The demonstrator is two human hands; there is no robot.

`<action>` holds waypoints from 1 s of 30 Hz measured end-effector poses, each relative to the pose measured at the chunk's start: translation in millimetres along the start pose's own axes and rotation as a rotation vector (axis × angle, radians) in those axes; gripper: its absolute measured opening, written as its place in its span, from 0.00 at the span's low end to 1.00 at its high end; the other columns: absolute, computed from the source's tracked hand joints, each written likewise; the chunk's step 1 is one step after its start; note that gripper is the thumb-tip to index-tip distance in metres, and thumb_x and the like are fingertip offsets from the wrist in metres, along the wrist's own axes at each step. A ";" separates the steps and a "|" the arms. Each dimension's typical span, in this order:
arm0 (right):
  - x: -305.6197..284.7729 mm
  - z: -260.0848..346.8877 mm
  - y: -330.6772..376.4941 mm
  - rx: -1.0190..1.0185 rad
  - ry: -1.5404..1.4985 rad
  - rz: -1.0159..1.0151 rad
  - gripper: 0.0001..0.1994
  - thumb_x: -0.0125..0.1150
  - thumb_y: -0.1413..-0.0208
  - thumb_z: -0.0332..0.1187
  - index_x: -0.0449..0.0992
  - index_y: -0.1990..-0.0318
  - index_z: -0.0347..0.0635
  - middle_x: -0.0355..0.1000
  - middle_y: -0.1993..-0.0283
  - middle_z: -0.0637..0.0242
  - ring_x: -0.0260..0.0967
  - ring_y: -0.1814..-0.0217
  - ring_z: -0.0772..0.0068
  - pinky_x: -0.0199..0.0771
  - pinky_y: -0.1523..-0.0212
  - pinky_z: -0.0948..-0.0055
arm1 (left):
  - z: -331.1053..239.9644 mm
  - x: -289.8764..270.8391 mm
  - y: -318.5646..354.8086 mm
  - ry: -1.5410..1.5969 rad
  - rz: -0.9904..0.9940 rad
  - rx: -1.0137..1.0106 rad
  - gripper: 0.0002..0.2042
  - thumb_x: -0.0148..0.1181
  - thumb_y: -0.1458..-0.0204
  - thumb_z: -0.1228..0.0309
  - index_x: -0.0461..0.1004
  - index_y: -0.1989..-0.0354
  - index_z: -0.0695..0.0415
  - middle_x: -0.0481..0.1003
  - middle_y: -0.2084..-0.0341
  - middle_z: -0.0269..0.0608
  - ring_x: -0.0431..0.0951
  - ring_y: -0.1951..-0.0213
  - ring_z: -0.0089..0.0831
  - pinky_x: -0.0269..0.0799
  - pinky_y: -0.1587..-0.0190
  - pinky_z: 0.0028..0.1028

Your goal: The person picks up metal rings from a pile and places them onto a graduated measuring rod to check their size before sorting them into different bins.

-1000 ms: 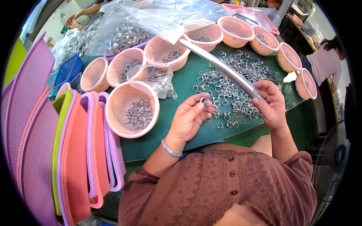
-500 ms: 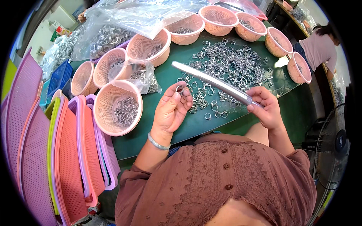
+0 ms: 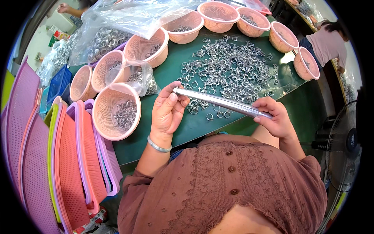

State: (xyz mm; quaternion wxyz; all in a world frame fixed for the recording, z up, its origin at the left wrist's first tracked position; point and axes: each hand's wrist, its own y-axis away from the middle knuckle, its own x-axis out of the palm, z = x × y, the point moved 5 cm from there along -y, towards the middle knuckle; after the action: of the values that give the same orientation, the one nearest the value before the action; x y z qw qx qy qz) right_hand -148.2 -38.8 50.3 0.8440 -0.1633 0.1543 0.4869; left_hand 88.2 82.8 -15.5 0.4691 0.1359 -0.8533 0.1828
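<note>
My right hand (image 3: 276, 120) grips the thick end of a tapered silver ring mandrel (image 3: 218, 101), which slants up to the left above the green table. The mandrel's narrow tip meets the pinched fingers of my left hand (image 3: 164, 114), which hold a small metal ring, now mostly hidden by the fingers and the tip. Whether the tip passes through the ring cannot be made out. Beyond the mandrel lies a loose pile of silver rings (image 3: 230, 66). Nearest my left hand stands a pink basket (image 3: 102, 113) with rings in its bottom.
Several pink baskets (image 3: 156, 52) curve round the table's far side, some holding rings. A clear plastic bag (image 3: 146, 78) of rings lies among them. Stacked purple and coral baskets (image 3: 70, 156) fill the left. A fan (image 3: 346, 142) stands right; a person (image 3: 327, 45) is beyond.
The mandrel's tip has swung down to my left hand, where the ring was plainly visible between the fingers. My left hand has shifted slightly left. At upper left, another person's hand and forearm show more.
</note>
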 end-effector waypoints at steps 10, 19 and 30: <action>28.3 -5.0 -7.5 -0.125 0.036 -0.026 0.15 0.58 0.56 0.22 0.66 0.58 0.34 0.71 0.70 0.62 0.69 0.69 0.78 0.67 0.67 0.80 | 15.4 -1.9 4.6 -0.181 0.037 -0.154 0.15 0.55 0.53 0.77 0.68 0.55 0.62 0.70 0.62 0.41 0.70 0.63 0.29 0.67 0.60 0.25; 32.1 -16.3 -5.4 -0.142 0.063 -0.030 0.15 0.58 0.56 0.22 0.66 0.58 0.35 0.71 0.68 0.62 0.69 0.68 0.76 0.67 0.67 0.81 | 14.0 1.5 6.1 -0.251 0.046 -0.143 0.15 0.57 0.54 0.76 0.69 0.56 0.63 0.69 0.64 0.41 0.69 0.65 0.27 0.65 0.60 0.23; 35.1 -22.1 -5.4 -0.135 0.023 -0.039 0.15 0.58 0.56 0.21 0.66 0.58 0.35 0.71 0.66 0.61 0.70 0.67 0.74 0.68 0.66 0.79 | 11.1 3.6 6.2 -0.295 0.008 -0.144 0.14 0.57 0.55 0.76 0.69 0.58 0.64 0.70 0.68 0.40 0.69 0.68 0.27 0.65 0.62 0.22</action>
State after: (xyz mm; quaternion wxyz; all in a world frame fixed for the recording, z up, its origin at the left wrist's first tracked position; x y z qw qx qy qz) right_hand -128.9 -23.7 16.4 0.8386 -0.2286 0.1273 0.4779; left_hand 75.5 83.2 -19.0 0.3467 0.1237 -0.9243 0.1012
